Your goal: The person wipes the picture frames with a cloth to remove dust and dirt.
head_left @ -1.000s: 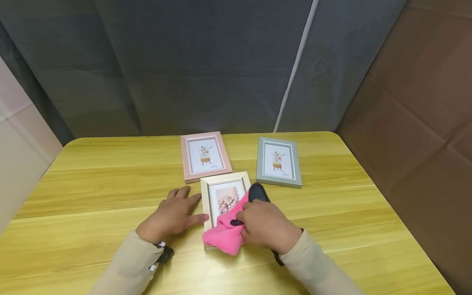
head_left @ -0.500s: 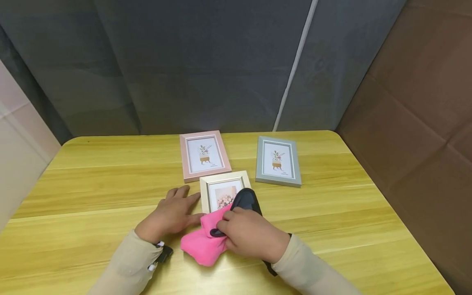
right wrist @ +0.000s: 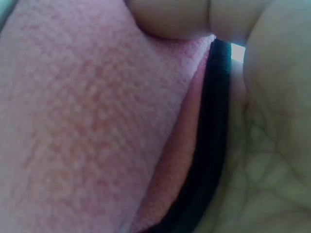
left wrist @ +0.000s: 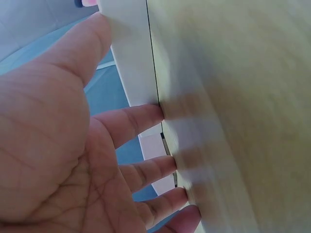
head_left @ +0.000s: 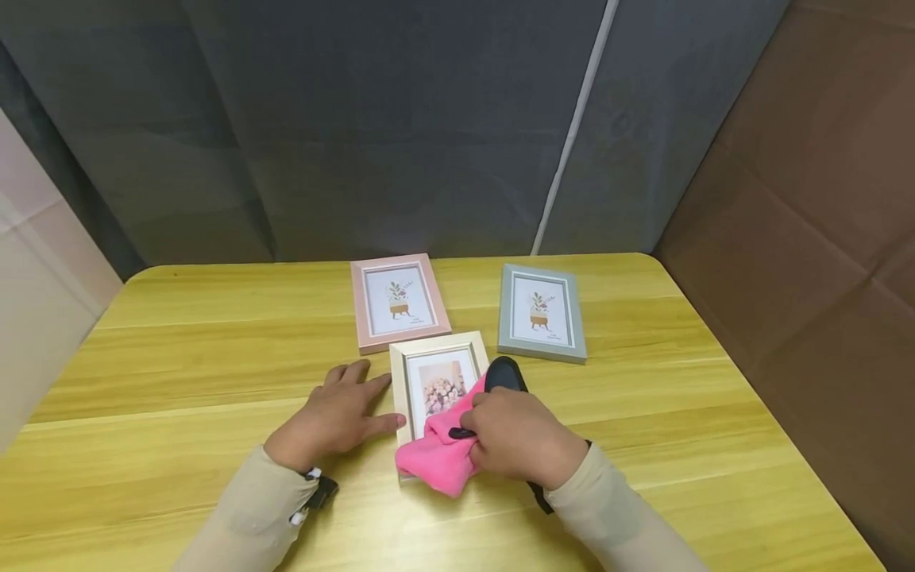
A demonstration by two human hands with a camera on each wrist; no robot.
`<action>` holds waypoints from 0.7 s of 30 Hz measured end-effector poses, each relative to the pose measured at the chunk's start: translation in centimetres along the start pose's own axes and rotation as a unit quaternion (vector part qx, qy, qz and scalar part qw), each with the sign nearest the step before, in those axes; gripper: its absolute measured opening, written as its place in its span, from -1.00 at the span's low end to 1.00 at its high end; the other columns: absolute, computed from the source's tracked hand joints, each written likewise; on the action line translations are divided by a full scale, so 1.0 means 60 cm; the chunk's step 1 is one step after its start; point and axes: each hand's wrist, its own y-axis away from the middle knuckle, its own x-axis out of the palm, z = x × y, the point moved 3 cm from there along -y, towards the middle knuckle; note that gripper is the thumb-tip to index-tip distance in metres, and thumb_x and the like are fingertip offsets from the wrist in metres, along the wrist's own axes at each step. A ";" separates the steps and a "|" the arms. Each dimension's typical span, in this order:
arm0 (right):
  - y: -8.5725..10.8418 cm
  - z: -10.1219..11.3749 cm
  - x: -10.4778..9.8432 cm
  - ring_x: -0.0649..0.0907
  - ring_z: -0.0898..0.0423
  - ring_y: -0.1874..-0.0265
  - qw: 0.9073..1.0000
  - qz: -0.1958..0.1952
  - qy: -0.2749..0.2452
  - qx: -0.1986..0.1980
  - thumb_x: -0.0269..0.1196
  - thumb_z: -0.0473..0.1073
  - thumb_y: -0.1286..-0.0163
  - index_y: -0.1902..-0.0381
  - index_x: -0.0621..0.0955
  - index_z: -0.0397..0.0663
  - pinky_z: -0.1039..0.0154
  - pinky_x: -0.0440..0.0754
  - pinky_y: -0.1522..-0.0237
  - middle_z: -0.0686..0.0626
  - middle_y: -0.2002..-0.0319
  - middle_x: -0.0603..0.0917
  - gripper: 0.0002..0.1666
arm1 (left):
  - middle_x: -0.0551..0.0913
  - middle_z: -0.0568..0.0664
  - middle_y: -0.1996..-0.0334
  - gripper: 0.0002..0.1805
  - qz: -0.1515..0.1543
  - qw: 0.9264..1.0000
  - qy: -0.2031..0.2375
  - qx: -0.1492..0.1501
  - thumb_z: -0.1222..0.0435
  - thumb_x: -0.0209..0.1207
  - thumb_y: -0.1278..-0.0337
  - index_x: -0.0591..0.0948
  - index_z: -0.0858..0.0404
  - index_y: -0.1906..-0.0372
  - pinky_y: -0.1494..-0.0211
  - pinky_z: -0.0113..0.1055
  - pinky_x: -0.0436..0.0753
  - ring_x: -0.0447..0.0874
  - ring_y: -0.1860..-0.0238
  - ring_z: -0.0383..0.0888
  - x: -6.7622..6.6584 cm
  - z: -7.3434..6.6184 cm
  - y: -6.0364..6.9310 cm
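Observation:
In the head view, a cream picture frame [head_left: 402, 389] with a flower picture lies face up at the middle front. My right hand [head_left: 525, 435] grips a soft pink cloth [head_left: 439, 465] over its lower right part. A black rounded piece [head_left: 506, 373] sticks out beyond those fingers; its kind is unclear. The right wrist view shows the pink fabric [right wrist: 82, 116] close up, with a black band [right wrist: 211, 131] against the palm. My left hand [head_left: 332, 421] rests with spread fingers on the table, thumb touching the frame's left side. The left wrist view shows the fingers [left wrist: 129, 124] straight.
A pink picture frame [head_left: 367, 318] lies behind the cream one, slightly left. Farther right is a grey-green frame [head_left: 505, 318]. All lie on a wooden table [head_left: 200, 365]. Dark fabric [head_left: 400, 135] hangs behind it, and a brown wall covering [head_left: 808, 199] stands at right.
My right hand moved left and toward the near side with the cloth, then back right over the cream frame. The left hand has stayed in place.

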 end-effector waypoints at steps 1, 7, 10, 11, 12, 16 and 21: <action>0.000 -0.002 0.000 0.45 0.13 0.52 1.000 0.001 0.002 0.004 0.33 -0.22 -0.07 0.52 0.64 0.12 0.25 0.45 0.44 0.15 0.52 0.47 -0.91 | 0.21 0.42 -0.40 -0.11 0.001 1.000 0.000 0.000 -0.27 0.17 -0.17 0.42 0.27 -0.41 -0.22 0.44 0.26 0.13 -0.35 0.49 0.000 0.000 0.000; 0.002 -0.012 -0.005 0.44 0.15 0.51 1.000 -0.001 -0.020 -0.017 0.32 -0.23 -0.09 0.50 0.64 0.12 0.28 0.43 0.41 0.16 0.51 0.47 -0.91 | 0.20 0.42 -0.41 -0.11 0.002 1.000 0.000 -0.003 -0.27 0.17 -0.18 0.42 0.28 -0.41 -0.22 0.44 0.25 0.12 -0.35 0.49 0.001 0.002 0.001; 0.009 -0.039 -0.021 0.46 0.18 0.50 0.998 -0.018 -0.057 -0.021 0.29 -0.26 -0.13 0.50 0.63 0.09 0.28 0.45 0.39 0.17 0.47 0.54 -0.89 | 0.19 0.43 -0.41 -0.12 0.003 1.000 0.000 0.001 -0.26 0.17 -0.19 0.41 0.28 -0.41 -0.21 0.45 0.25 0.11 -0.35 0.50 0.001 0.002 0.001; 0.014 -0.053 -0.028 0.49 0.18 0.48 0.997 -0.029 -0.068 -0.011 0.28 -0.27 -0.16 0.45 0.66 0.07 0.27 0.48 0.37 0.16 0.44 0.59 -0.91 | 0.19 0.43 -0.41 -0.12 0.003 1.000 0.000 0.004 -0.25 0.16 -0.20 0.41 0.29 -0.41 -0.21 0.45 0.25 0.11 -0.35 0.50 0.000 0.002 0.001; 0.019 -0.071 -0.037 0.53 0.18 0.44 0.996 -0.045 -0.074 0.004 0.29 -0.27 -0.20 0.41 0.69 0.04 0.24 0.53 0.32 0.14 0.40 0.63 -0.91 | 0.18 0.43 -0.41 -0.12 0.004 1.000 0.000 0.006 -0.25 0.16 -0.20 0.41 0.29 -0.41 -0.21 0.45 0.24 0.11 -0.35 0.50 0.000 0.002 0.001; 0.054 -0.169 -0.070 0.67 -0.05 0.24 0.983 -0.134 -0.068 0.103 0.29 -0.29 -0.29 0.11 0.73 -0.16 -0.01 0.62 0.07 -0.09 0.21 0.73 -0.78 | 0.14 0.44 -0.43 -0.11 0.016 1.000 0.003 0.013 -0.25 0.16 -0.20 0.38 0.28 -0.43 -0.21 0.47 0.23 0.07 -0.37 0.51 0.000 0.004 0.002; 0.113 -0.314 -0.059 0.61 -0.35 0.03 0.947 -0.198 -0.060 0.248 0.22 -0.30 -0.36 -0.09 0.64 -0.32 -0.27 0.49 -0.05 -0.37 0.01 0.65 -0.63 | 0.11 0.48 -0.44 -0.11 0.032 0.999 0.002 0.023 -0.23 0.17 -0.21 0.37 0.30 -0.44 -0.19 0.48 0.25 0.05 -0.37 0.55 0.001 0.004 0.006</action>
